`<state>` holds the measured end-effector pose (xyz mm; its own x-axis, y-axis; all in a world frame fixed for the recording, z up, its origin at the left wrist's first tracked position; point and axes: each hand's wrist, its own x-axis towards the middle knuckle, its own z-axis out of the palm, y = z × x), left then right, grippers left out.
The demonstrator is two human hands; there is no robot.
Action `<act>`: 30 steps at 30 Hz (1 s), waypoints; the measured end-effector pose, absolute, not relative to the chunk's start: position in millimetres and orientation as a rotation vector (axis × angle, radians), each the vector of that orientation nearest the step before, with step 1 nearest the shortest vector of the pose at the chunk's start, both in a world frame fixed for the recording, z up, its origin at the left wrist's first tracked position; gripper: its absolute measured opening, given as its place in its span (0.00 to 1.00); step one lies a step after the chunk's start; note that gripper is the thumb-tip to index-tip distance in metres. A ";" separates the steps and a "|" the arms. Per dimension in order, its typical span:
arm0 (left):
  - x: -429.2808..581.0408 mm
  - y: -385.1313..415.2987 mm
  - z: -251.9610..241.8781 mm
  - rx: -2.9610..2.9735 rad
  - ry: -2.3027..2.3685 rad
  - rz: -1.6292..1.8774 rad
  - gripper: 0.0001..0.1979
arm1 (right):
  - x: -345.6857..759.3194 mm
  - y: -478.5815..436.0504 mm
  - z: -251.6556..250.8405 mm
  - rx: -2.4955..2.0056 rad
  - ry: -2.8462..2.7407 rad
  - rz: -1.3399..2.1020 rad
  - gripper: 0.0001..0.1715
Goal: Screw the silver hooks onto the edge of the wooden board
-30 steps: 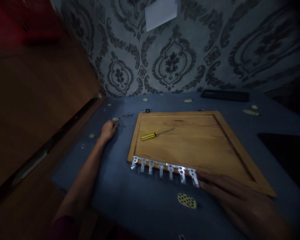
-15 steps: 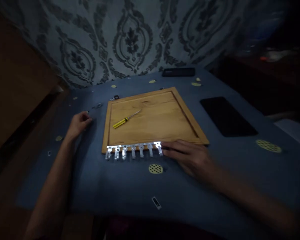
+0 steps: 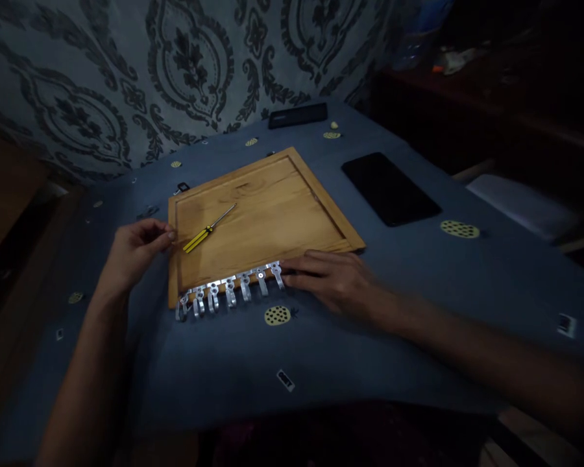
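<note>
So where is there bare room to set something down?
Free: tablecloth between its near edge and the hook rail, prints aside; the wooden board right of the screwdriver. Crowded: the board's near edge, with that rail and the right hand.

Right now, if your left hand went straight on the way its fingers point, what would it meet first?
Probably the left rim of the wooden board. The left hand may be high enough to clear it, though; then the yellow screwdriver looks next in line.
</note>
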<state>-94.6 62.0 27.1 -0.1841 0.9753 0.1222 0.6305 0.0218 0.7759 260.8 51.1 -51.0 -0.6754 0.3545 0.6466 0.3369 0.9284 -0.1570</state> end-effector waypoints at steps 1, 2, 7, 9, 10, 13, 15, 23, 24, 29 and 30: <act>-88.4 62.7 26.4 1.645 1.832 0.998 0.14 | 261.0 51.4 -52.0 -0.488 -2.366 0.025 0.18; -82.3 63.3 25.3 1.656 1.811 0.982 0.14 | 261.3 51.7 -52.9 -0.487 -2.367 0.020 0.18; -56.9 65.9 21.0 1.691 1.714 0.901 0.17 | 261.1 52.3 -54.0 -0.474 -2.369 0.033 0.18; -51.1 66.5 22.5 1.700 1.691 0.876 0.18 | 260.9 51.8 -52.5 -0.465 -2.357 0.017 0.18; -49.6 66.7 23.7 1.704 1.687 0.867 0.17 | 260.9 51.5 -51.5 -0.465 -2.353 0.004 0.19; -49.9 66.7 27.0 1.730 1.695 0.856 0.15 | 261.4 50.8 -49.0 -0.479 -2.347 -0.011 0.20; -51.5 65.7 27.4 1.760 1.705 0.842 0.14 | 261.7 50.8 -48.6 -0.484 -2.358 0.021 0.19; -23.4 53.4 27.9 1.978 1.578 0.601 0.09 | 261.1 52.1 -52.8 -0.464 -2.352 0.039 0.18; -16.3 51.7 28.7 2.034 1.520 0.556 0.08 | 261.1 52.0 -52.7 -0.465 -2.354 0.045 0.18; 15.9 43.6 32.5 2.323 1.239 0.401 0.11 | 260.7 50.5 -51.6 -0.474 -2.353 0.054 0.17; 20.9 42.0 32.9 2.368 1.223 0.328 0.14 | 260.7 50.3 -51.4 -0.472 -2.363 0.062 0.16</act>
